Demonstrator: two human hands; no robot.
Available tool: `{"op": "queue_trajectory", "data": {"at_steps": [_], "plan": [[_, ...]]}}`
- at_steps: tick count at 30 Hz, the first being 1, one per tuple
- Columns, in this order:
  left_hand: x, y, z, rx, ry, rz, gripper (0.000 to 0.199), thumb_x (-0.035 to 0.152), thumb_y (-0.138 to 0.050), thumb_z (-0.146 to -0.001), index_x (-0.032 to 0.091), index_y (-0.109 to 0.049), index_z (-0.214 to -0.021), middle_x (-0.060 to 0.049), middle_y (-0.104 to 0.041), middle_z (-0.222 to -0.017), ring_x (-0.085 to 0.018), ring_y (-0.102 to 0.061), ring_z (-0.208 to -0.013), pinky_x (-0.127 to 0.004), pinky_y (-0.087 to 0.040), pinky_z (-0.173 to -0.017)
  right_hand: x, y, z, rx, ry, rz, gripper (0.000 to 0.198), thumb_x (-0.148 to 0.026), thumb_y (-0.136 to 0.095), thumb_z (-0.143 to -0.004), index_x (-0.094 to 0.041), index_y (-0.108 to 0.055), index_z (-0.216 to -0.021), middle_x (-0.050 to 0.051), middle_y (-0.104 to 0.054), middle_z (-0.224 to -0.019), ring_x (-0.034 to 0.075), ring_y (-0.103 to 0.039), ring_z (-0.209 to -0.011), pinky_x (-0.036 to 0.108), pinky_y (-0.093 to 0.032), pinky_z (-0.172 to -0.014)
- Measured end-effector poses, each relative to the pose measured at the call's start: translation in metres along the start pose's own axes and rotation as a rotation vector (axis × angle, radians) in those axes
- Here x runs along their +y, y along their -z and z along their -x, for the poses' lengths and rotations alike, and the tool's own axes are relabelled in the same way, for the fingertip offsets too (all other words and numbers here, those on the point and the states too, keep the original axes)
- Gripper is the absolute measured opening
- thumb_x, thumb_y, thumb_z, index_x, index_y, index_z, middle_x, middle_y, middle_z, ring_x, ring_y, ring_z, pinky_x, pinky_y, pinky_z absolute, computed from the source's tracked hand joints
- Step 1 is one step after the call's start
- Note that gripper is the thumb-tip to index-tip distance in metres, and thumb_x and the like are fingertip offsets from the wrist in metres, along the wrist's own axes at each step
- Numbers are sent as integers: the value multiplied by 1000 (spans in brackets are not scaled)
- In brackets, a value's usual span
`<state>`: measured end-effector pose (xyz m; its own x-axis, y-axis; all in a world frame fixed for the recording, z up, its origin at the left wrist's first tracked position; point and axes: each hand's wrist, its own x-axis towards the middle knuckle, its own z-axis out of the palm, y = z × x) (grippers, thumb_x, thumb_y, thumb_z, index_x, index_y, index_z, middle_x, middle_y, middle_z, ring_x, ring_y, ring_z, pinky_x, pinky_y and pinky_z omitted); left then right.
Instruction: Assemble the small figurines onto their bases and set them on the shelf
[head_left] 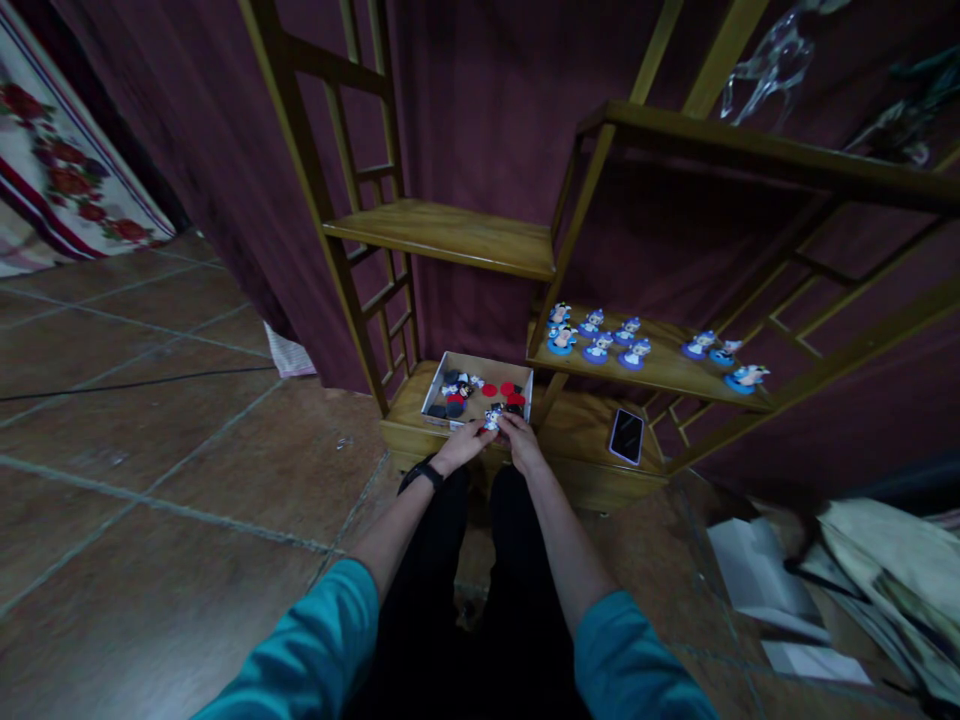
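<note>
The 2 hands (463,447), nearly closed, together pinch 1 small figurine (493,416).

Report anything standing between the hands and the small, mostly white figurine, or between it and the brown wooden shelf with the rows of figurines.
Nothing visible. The left hand and right hand both hold the small, mostly white figurine at the shallow open cardboard box's near edge. That brown wooden shelf looks open at its front.

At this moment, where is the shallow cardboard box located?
In the head view, the box stands on the brown wooden bottom shelf, beyond the left hand and right hand, left of the black-screened phone.
</note>
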<state>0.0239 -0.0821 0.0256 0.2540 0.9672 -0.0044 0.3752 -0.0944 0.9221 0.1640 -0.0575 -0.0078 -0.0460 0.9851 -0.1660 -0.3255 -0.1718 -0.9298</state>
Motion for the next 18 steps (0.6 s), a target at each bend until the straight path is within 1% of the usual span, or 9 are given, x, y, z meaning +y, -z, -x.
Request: {"op": "queue_trajectory", "data": {"at_steps": [5, 9, 11, 15, 18], "plan": [[-6, 0, -4, -24, 18, 58, 38, 41, -55, -75, 14, -63, -100, -4, -66, -79, -14, -57, -57, -25, -43, -57, -3, -1, 4, -16, 16, 1, 32, -39, -68, -61, -22, -64, -88, 2, -63, -97, 15, -59, -83, 28, -50, -69], [-8, 1, -7, -44, 32, 129, 37, 45, -53, -76, 13, -63, -92, -3, -64, -71, -12, -55, -54, -22, -41, -52, -6, -3, 8, -10, 32, -11, 32, -38, -69, -62, -22, -65, -89, 2, -64, -96, 14, -60, -79, 27, -50, -68], [-8, 1, -8, -37, 32, 154, 38, 46, -52, -77, 13, -61, -93, -2, -62, -67, -11, -55, -52, -22, -40, -50, -7, -4, 9, -4, 34, -21, 32, -37, -69, -61, -22, -65, -89, 2, -64, -95, 14, -60, -78, 27, -50, -67], [-9, -1, -7, 7, 38, 198, 42, 47, -58, -73, 13, -57, -99, -1, -61, -65, -12, -56, -52, -22, -40, -49, -9, -5, 12, 1, 22, -40, 33, -37, -70, -60, -22, -65, -89, 2, -65, -95, 15, -60, -80, 28, -50, -67], [-8, -1, -5, 26, 36, 211, 43, 46, -65, -68, 14, -55, -94, 0, -61, -65, -11, -56, -52, -21, -40, -48, -10, -5, 13, 10, 16, -47, 35, -38, -71, -59, -21, -65, -89, 3, -65, -95, 16, -60, -82, 28, -50, -68]]}}
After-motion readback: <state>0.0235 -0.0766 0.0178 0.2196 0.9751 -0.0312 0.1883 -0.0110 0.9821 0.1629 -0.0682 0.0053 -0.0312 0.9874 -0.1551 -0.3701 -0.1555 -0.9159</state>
